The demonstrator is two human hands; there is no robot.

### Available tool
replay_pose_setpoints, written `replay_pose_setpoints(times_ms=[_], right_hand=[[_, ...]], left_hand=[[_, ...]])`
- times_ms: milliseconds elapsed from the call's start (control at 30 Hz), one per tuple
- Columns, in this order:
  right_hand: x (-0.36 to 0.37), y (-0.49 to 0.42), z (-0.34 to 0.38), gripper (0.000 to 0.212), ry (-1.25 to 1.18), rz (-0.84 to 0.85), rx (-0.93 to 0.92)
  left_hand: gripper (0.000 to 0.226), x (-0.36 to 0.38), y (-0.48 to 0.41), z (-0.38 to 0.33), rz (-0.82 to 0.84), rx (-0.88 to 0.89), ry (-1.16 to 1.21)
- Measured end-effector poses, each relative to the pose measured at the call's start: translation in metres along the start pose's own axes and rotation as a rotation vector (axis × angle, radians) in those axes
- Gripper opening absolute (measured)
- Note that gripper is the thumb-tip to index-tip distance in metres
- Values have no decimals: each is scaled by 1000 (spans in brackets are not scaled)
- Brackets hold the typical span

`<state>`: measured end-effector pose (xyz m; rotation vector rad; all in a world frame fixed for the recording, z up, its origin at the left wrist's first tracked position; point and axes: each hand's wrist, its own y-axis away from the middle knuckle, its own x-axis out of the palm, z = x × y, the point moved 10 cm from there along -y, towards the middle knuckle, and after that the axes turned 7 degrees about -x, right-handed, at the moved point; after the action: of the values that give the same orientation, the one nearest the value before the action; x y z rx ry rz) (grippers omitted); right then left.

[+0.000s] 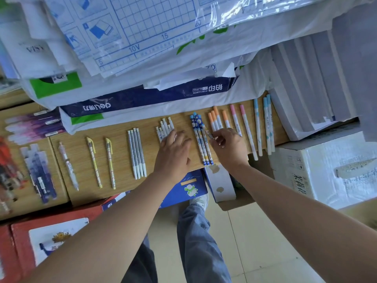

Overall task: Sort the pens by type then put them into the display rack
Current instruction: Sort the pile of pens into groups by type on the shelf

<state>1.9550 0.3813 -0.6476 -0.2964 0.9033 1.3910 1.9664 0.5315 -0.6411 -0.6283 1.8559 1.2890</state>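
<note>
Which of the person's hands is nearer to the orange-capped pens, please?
Right. The right hand lies over the lower ends of the orange-capped pens; the left hand rests on the white pens, beyond the blue patterned pens.

From the left, the wooden shelf [120, 176] holds one clear pen with pink inside [68, 166], then two yellow-capped pens [93, 160] and four white pens with pale blue ends [137, 154]. Next comes a cluster of white-capped pens [165, 125], about six, though the left hand [173, 154] lies over them and hides the exact number. I count three blue patterned pens [201, 144], with what looks like a fourth pinched in the right hand [230, 148]. After those come four orange-capped pens [213, 116], two pink-capped pens [233, 111] and three light-blue-capped pens [265, 111].
</note>
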Motion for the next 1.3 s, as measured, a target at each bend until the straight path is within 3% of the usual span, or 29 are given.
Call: replay_pose_setpoints(times_ms=[467,700,933,1300], right_hand=[[25,1,4,21,99,73,36],[27,4,39,16,64,145,-67],[79,22,144,16,45,218,-314],[274,104,306,49,254,536,-597]], left_hand=[[54,11,10,6,36,35,85],[38,-17,26,31,-129,13,191],[24,-39,77,123,-287,-167,202],[46,6,190,348,-291,-433,117]])
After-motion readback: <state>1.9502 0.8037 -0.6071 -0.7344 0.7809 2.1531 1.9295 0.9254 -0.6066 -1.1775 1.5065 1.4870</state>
